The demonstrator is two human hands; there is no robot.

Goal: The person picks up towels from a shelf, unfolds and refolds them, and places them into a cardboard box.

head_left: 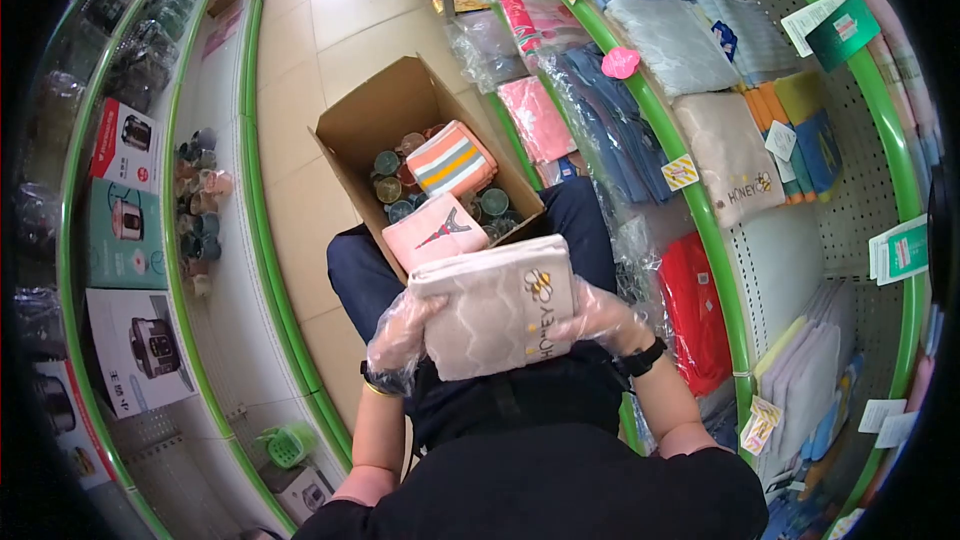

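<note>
Head view: your left hand [402, 328] and right hand [602, 318], fingers grasping beige towel [485, 315] by opposite sides, by near edge of box [368, 110]. Pink towel [430, 232] at that edge; striped towel [450, 162] toward right edge.

Folded towel [490, 310] btwn L grip [402, 328] & R grip [605, 318]. Carton [375, 105] just fwd of both; inside, sm. containers [388, 162] w/ far towel [450, 158] on top; near towel [435, 230] at carton's grip-side end. Well L of L grip: shelving [230, 315] w/ appliance boxes [140, 345]; basket [288, 446] L & behind. R of R grip: rack [655, 110] w/ stacked towels [725, 145].
</note>
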